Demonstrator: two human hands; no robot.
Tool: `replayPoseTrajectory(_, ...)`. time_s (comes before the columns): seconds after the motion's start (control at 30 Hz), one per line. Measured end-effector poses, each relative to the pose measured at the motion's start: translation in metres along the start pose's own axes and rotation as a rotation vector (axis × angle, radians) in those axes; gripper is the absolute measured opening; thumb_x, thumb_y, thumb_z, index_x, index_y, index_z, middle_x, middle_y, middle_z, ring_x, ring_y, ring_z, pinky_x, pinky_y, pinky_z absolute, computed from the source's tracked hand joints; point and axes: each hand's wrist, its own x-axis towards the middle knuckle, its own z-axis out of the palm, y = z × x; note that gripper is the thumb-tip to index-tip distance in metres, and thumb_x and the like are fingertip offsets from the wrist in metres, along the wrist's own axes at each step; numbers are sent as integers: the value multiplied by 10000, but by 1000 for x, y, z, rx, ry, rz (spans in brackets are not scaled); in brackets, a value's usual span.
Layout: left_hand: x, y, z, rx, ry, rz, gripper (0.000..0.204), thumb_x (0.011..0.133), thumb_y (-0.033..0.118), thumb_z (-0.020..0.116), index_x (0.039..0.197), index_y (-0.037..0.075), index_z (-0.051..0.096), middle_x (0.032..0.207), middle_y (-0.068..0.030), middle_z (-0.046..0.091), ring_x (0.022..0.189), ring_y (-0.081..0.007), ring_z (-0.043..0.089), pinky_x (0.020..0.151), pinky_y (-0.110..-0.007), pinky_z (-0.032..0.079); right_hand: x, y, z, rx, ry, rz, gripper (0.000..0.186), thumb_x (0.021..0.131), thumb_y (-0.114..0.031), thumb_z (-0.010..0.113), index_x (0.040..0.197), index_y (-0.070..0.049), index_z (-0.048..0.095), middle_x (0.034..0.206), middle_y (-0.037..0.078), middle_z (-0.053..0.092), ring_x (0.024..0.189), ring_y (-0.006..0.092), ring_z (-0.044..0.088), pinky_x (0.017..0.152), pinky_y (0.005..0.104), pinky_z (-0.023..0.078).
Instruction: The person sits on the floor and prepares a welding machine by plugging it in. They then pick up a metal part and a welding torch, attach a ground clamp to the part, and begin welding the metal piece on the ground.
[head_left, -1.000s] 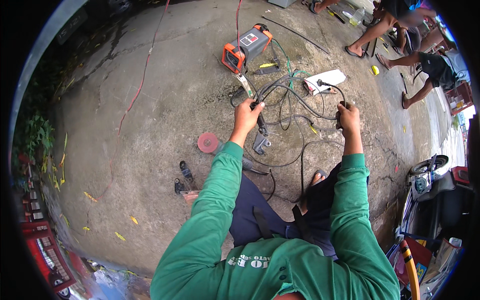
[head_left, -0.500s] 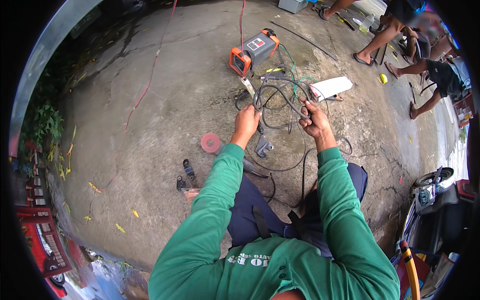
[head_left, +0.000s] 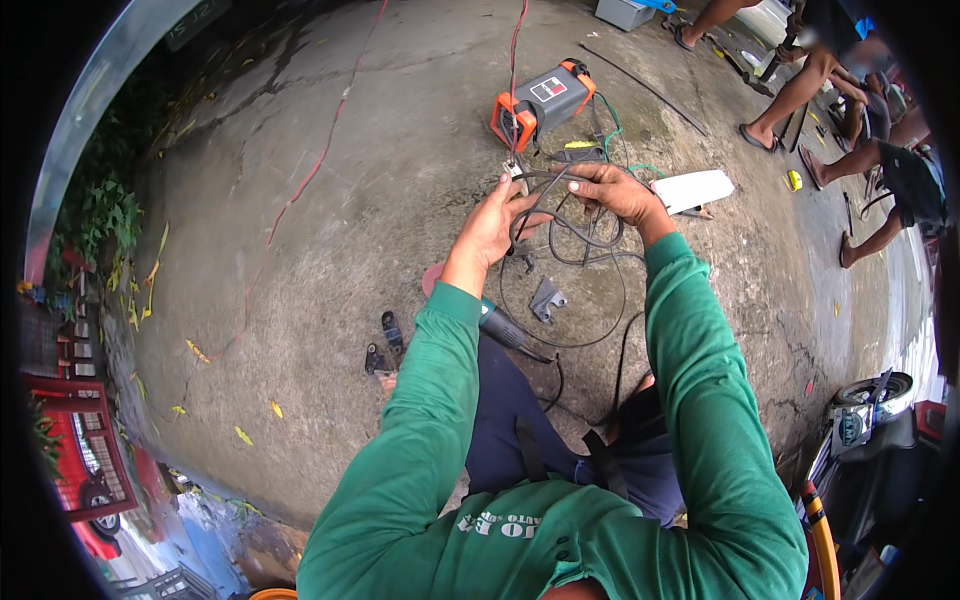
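My left hand (head_left: 490, 225) grips loops of black cable (head_left: 580, 235) at the middle of the view, its fingers partly curled round them. My right hand (head_left: 615, 195) pinches the cable close to my left hand. Just behind my hands, a pale piece (head_left: 515, 172) hangs on the red cord (head_left: 514, 90), near the grey-and-orange machine (head_left: 545, 100). A white package (head_left: 695, 190) lies right of my right hand. Nearer me are a small metal bracket (head_left: 547, 298) and an angle grinder (head_left: 505, 325), its pink disc partly hidden by my left forearm.
Co-workers' legs and sandals (head_left: 770, 115) are at upper right, by scattered tools and a long rod (head_left: 645, 85). A grey bin (head_left: 625, 15) is at the top. A motorcycle (head_left: 880, 430) stands at lower right, a red vehicle (head_left: 75, 430) at lower left, black parts (head_left: 392, 335) beside my left forearm.
My hands have moved closer together and upward, with the right one swinging left toward the left one. The cable loops are drawn together between them.
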Motion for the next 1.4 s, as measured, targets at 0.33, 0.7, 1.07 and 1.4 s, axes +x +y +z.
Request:
replayPoseTrajectory(0.33, 23, 11, 17, -511, 129, 491, 311, 1086, 362, 510, 1303, 148, 574, 1271, -75, 677, 1252, -277, 608, 1063, -546, 462, -12, 21, 16, 499, 8, -172, 478, 1033, -358, 631, 1384, -35, 604, 1183, 78, 682, 1168, 228, 660, 968, 403, 551)
replayPoseTrajectory(0.7, -171, 83, -4, -106, 276, 1208, 458, 1086, 356, 519, 1380, 8, 477, 1217, -218, 663, 1214, -352, 651, 929, -480, 637, -60, 51, -36, 626, 375, 5, 281, 1058, -344, 585, 1097, -85, 688, 840, -10, 638, 717, 158, 586, 765, 393, 532)
replayPoseTrajectory(1.07, -141, -54, 18, 823, -247, 221, 320, 911, 150, 752, 1182, 9, 658, 1125, -127, 713, 1008, -239, 708, 840, -381, 585, -189, 47, 152, 164, 105, 139, 302, 1038, -206, 627, 1217, 37, 641, 723, -27, 528, 623, 70, 489, 583, 228, 402)
replayPoseTrajectory(1.4, 97, -105, -111, 802, 518, 453, 655, 1050, 518, 529, 1388, -42, 521, 1140, -190, 729, 1040, -303, 722, 951, -407, 555, -124, 74, 142, 398, 683, 117, 308, 1085, -262, 534, 1238, -14, 634, 611, -28, 454, 487, 87, 374, 454, 278, 322)
